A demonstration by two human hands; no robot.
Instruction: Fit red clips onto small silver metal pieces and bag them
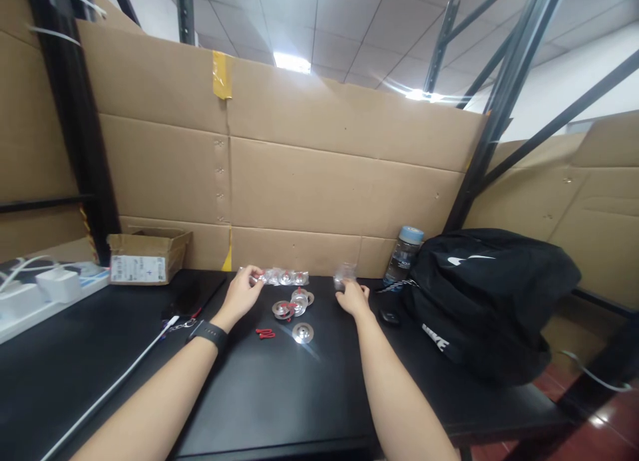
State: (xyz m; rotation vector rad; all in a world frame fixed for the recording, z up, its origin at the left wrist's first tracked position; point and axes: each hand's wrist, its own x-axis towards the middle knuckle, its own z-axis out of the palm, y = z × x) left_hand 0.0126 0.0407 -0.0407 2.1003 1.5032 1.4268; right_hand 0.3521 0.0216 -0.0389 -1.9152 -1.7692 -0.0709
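Note:
My left hand point(243, 289) is at the left end of a row of metal discs in clear plastic bags point(285, 277), its fingers closed on the endmost bagged disc. Red bits show inside these bags. Over to the right, my right hand point(353, 297) has its fingers curled on the near edge of some clear plastic bags point(345, 272). Between the hands lies a loose pile of shiny metal discs point(298, 305) with red cords among them. One single metal disc point(302, 332) lies nearer to me, and a folded red cord point(265, 333) rests to its left.
On the right stand a black backpack point(489, 308) and a water bottle point(402, 256), with a small black object point(389, 317) before them. At left are a cardboard box point(150, 256), a power strip point(54, 295) and a white cable point(114, 384). Cardboard walls point(299, 181) enclose the black table point(279, 408).

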